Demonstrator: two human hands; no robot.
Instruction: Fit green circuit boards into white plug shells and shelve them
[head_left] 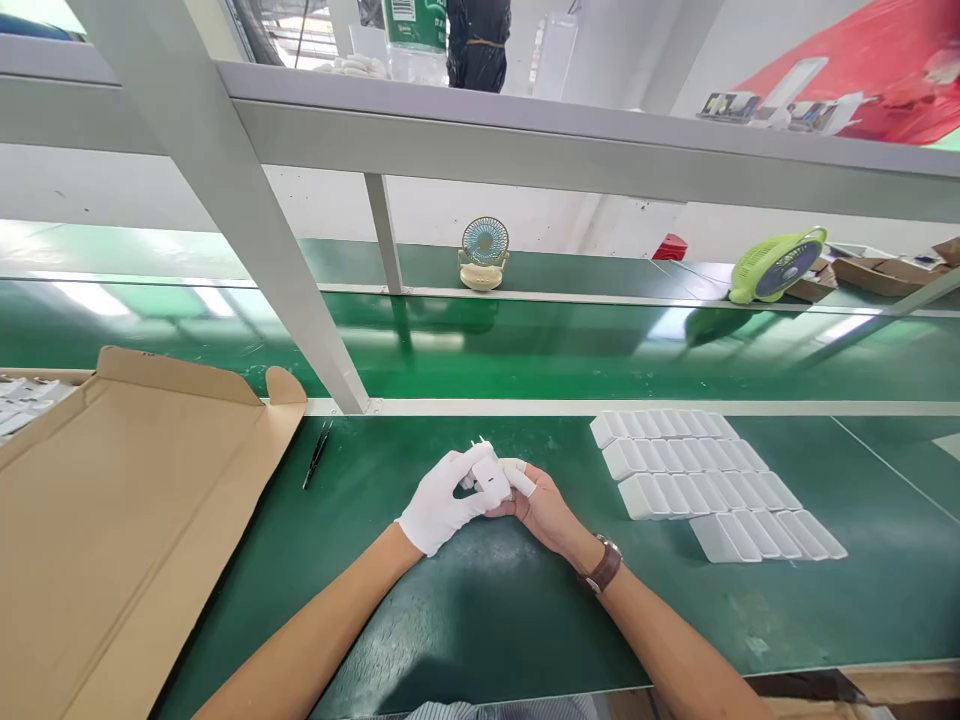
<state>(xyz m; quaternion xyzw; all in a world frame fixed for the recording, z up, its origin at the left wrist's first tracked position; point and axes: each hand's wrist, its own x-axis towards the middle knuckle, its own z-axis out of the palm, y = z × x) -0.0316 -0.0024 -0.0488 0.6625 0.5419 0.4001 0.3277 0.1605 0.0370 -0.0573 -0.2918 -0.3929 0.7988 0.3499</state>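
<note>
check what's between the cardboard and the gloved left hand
In the head view, black tweezers lie on the green bench between the cardboard and the left hand.

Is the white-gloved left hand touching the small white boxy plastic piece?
Touching: the head view shows the white-gloved left hand gripping the small white boxy plastic piece, with no gap between them.

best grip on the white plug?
White plug: opposite side walls of the body, probably coming from the near side. The body is boxy, so its flat sides should suit a pinch, and the thin prongs stick out at the far end.
</note>
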